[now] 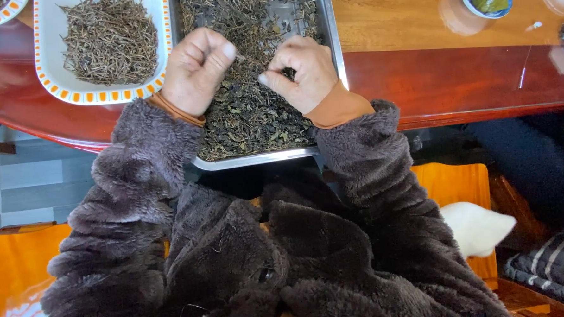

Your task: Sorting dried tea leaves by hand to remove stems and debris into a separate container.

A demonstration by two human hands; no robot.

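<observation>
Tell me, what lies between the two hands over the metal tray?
In the head view, only dried dark leaves in the metal tray lie between the left hand and right hand; the hands do not touch.

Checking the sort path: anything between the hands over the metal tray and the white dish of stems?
Nothing visible. Left hand and right hand hover over the metal tray; the white dish sits directly beside it.
</observation>
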